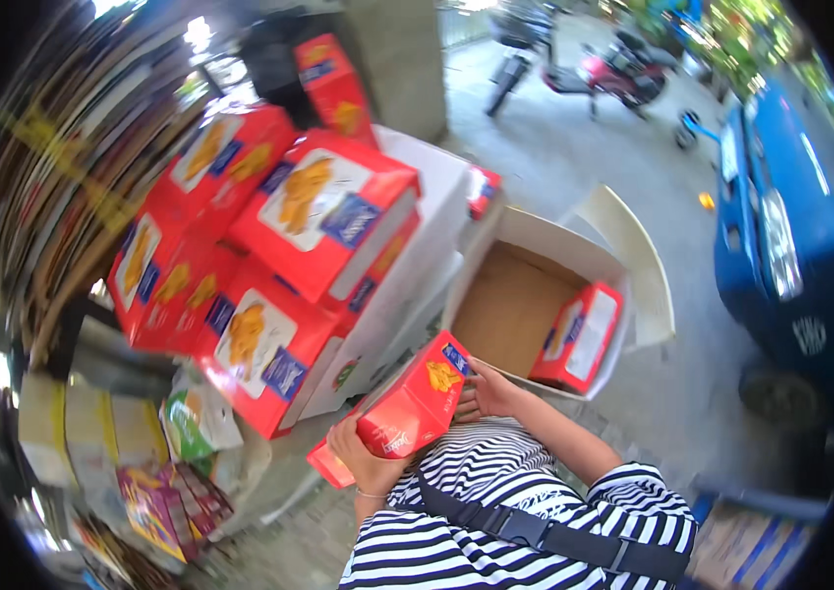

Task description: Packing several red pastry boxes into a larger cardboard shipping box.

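Note:
A red food carton [406,413] with blue label patches is held tilted in front of my striped shirt. My left hand [369,453] grips its lower left end, where a red flap sticks out. At the opposite end, the fingers of my right hand [490,391] press against the carton's edge. Just beyond my right hand stands an open white-walled cardboard box [520,295] with a brown bottom. Inside it, against the right side, sits one red carton [579,338]. To the left, several red cartons [324,206] are stacked on a large white box [417,265].
A tall stack of flattened cardboard [78,147] stands at left. Below it are a purple carton [173,509] and yellow-taped boxes [89,424]. A blue vehicle [793,243] is parked at right, with motorcycles [608,70] farther back. A concrete pillar [402,66] rises behind the cartons.

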{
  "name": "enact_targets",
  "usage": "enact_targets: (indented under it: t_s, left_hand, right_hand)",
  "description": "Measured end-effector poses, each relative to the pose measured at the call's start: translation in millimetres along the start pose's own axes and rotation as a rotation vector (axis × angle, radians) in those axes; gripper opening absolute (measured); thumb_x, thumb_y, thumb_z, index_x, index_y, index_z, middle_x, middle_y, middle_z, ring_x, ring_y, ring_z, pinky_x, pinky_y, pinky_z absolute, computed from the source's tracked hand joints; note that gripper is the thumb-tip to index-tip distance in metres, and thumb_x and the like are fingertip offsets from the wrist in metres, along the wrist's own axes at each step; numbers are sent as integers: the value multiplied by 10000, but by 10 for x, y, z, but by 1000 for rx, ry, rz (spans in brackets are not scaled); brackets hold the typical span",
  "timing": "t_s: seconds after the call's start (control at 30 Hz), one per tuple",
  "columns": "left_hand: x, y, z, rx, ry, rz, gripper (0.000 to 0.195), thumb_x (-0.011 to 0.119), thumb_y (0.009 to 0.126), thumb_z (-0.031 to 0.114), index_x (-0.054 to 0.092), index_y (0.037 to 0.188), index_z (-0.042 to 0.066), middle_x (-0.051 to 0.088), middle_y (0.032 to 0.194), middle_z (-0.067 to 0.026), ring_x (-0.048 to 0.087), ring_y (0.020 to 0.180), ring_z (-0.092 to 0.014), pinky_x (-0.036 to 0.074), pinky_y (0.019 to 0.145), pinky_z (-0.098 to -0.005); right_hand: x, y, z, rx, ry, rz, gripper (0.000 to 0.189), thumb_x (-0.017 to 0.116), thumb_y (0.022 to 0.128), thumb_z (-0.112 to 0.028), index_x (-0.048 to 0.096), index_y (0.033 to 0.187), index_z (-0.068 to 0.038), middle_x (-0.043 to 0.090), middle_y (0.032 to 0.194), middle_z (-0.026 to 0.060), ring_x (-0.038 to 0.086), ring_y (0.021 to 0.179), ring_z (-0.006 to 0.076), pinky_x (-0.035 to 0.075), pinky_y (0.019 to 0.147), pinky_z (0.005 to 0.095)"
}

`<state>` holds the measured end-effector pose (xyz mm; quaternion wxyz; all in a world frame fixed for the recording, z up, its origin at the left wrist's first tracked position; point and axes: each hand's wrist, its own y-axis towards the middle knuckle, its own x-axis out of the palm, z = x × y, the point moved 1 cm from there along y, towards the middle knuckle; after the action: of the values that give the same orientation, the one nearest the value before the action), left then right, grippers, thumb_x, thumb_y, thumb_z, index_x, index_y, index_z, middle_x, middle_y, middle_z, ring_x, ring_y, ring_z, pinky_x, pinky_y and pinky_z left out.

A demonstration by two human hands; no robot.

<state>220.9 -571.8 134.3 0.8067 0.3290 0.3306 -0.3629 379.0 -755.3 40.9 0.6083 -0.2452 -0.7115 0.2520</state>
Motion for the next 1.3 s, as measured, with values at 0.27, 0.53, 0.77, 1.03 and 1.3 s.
enact_targets:
  t_s: [0.27,0.53,0.77,1.03,1.3]
  left_hand:
    - [-38,465,761,462,-110,-55,816,787,481,371,420,1125,31,461,1068,-125,409,1026,-315,277,921,-461]
    - [680,797,1144,658,-528,-226,840,790,507,394,375,1151,50,436,1128,-128,383,1077,-289,280,932,-420]
    - [1448,779,1324,675,-807,-982,891,649,696,445,228,1329,-19,270,1337,-235,254,1262,-338,200,1036,-401]
    - [2938,166,659,773,-360,-1071,1058,692,728,300,-90,1346,-55,325,1322,-243,440,1146,-270,381,923,-322]
    - [3417,-1,291,298,-766,-1433,698,635,713,182,318,1309,3,474,1208,-168,464,1119,-212,369,944,-307]
  right_hand:
    - [260,-863,76,-542,109,0,509,441,878,-460,395,1251,-117,533,1188,59,548,1045,184,454,871,389]
    - [209,-1392,104,-993,367,54,547,493,872,-386,341,1284,-59,471,1256,107,474,1138,220,367,969,397]
    - [-360,-1233,147,-1313,143,448,727,561,826,-69,119,1390,-191,345,1329,65,396,1190,212,435,889,399]
    - [-1591,-374,156,-1205,-558,1025,872,677,726,-220,134,1391,-69,405,1303,183,424,1182,232,348,966,310]
    - [-1408,-6,393,-668,-1292,1294,437,566,733,-232,510,1143,-89,616,871,169,584,827,343,442,710,466]
